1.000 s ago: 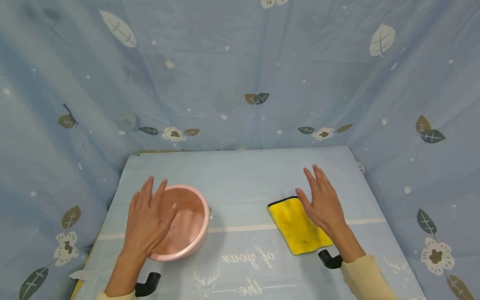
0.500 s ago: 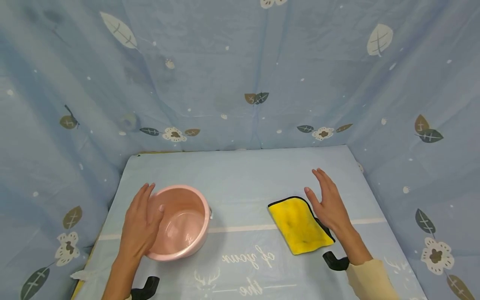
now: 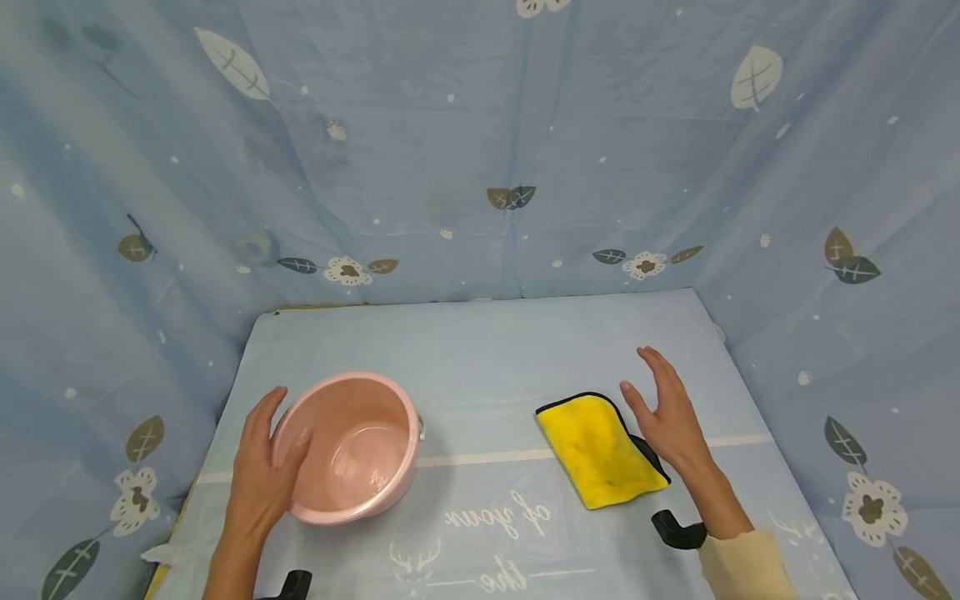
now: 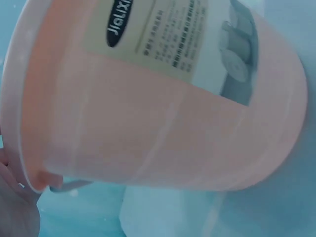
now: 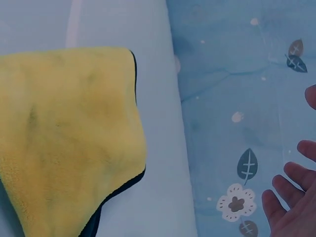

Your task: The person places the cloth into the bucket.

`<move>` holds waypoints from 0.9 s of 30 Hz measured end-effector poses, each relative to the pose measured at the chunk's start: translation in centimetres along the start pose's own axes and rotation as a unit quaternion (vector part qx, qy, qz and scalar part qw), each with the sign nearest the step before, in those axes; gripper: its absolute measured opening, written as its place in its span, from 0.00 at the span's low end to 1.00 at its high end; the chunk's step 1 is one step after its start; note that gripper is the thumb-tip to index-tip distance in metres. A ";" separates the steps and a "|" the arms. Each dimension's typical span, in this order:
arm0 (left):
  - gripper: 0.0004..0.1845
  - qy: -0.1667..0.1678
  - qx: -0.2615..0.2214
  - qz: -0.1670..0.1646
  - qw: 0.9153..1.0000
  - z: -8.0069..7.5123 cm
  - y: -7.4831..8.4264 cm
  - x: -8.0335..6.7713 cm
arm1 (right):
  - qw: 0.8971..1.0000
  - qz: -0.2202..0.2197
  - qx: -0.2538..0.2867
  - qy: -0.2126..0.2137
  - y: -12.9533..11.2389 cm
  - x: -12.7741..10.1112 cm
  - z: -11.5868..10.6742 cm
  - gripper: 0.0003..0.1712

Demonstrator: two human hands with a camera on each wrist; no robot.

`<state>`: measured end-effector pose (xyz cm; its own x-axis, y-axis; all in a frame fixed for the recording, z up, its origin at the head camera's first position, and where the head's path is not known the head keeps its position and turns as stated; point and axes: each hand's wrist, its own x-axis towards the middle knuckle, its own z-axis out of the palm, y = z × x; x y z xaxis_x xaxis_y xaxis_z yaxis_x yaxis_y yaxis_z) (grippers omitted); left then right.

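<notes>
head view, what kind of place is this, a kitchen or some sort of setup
Most likely a staged tabletop booth, not a kitchen. Blue leaf-and-flower printed cloth hangs as walls on three sides, and the table wears a matching sheet. On it sit only a pink basin and a yellow cloth.

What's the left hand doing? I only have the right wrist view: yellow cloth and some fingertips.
Observer: The left hand sits against the near-left side of a pink bucket, thumb at the rim.
Operator: Bucket upright?
Observer: It looks tipped a little toward the person; the head view shows its inside, with nothing in it.
Operator: Is the right hand on the cloth?
Observer: No clear contact. The right hand is open, palm toward the cloth, just beside its right edge.
Operator: Any markings on the bucket?
Observer: Yes, the left wrist view shows a printed label on its outer wall.
</notes>
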<state>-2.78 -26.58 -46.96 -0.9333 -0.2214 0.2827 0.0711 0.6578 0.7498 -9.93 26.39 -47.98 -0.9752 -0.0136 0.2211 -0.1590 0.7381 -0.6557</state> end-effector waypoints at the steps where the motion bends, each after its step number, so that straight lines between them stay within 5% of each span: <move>1: 0.38 -0.002 -0.004 -0.009 1.000 -0.1 -0.1 -0.1 | 1.000 0.002 0.001 0.000 0.1 -0.1 0.0 0.38; 11: 0.40 -0.006 -0.060 -0.030 0.998 0.1 -1.3 -1.2 | 1.000 0.023 -0.003 -0.007 1.3 -1.3 0.6 0.39; 27: 0.53 -0.034 -0.042 -0.033 0.998 0.1 -2.7 -2.9 | 0.998 0.052 0.008 -0.027 2.8 -2.9 2.0 0.38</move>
<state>-0.28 -27.61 -49.84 -0.9587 -0.2105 0.1915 0.0350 0.5805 0.8135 -7.82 27.10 -51.90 -0.9934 0.0250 0.1119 -0.0588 0.7266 -0.6845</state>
